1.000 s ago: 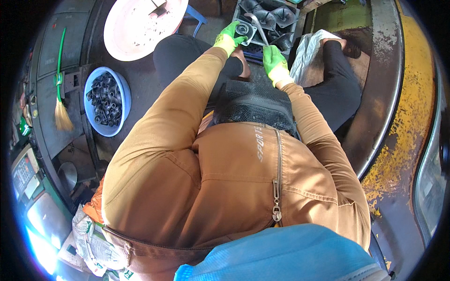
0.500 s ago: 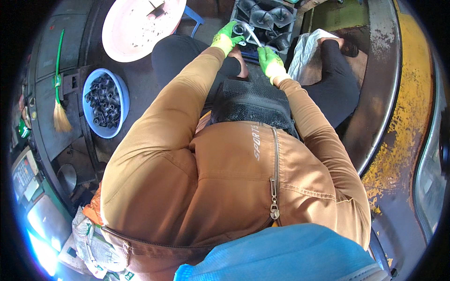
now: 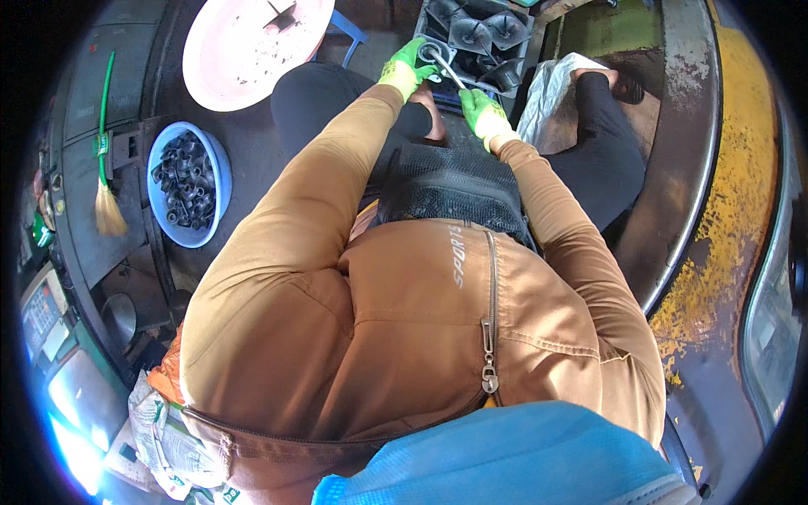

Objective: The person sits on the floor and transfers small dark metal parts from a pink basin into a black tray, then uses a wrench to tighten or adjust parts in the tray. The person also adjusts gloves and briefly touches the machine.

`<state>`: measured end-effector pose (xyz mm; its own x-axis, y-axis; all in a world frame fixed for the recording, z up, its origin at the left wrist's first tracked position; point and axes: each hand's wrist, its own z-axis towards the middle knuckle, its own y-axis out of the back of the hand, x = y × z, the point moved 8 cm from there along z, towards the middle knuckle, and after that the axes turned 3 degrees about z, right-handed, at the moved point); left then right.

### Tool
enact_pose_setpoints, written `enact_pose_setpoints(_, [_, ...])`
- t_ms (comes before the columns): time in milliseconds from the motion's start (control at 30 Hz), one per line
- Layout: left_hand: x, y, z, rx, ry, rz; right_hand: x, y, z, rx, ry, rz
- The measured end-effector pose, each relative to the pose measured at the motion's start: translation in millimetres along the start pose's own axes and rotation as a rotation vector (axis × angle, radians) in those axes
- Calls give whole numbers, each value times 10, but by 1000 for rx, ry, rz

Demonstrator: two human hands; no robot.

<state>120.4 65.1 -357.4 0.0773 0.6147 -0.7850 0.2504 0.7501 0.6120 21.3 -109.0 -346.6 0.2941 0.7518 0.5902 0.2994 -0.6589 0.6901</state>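
Both my hands wear green gloves and work at the top of the head view. My left hand (image 3: 406, 69) is closed on the edge of a dark moulded part (image 3: 447, 53) with a round, ringed opening. My right hand (image 3: 486, 116) grips a slim tool with a pale metal shaft (image 3: 450, 72); its handle is hidden in the fist. The tool's far end lies at the ringed opening, and its exact tip shape is too small to make out. Just beyond my hands, several black funnel-shaped parts (image 3: 470, 35) fill a grey crate (image 3: 523, 57).
A blue basin (image 3: 225, 181) of small black pieces stands on the left. Farther up is a large pink basin (image 3: 200, 63) with dark scraps, beside a blue stool (image 3: 349, 38). A white sack (image 3: 545, 94) lies near my right leg. A worn yellow machine panel (image 3: 711, 244) borders the right.
My right hand has shifted slightly left and away from me. The tool's shaft now slants more across the part, its end moved down into the ringed opening. My left hand keeps its hold.
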Motion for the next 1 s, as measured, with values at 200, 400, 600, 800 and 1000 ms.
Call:
enact_pose_setpoints(200, [113,-89,-6,91,112,-96,11,-63,-59,50,-47,-44])
enact_pose_setpoints(400, [130,-99,18,32,24,25,250,51,-96,-75,180,46])
enact_pose_setpoints(600, [104,-96,13,17,-39,-70,37,-3,-78,3,-77,33])
enact_pose_setpoints(800, [145,-108,-10,25,35,-37,104,-55,-102,90,-17,-36])
enact_pose_setpoints(1000, [-44,172,1,-63,143,18,249,491,-274,-192,161,165])
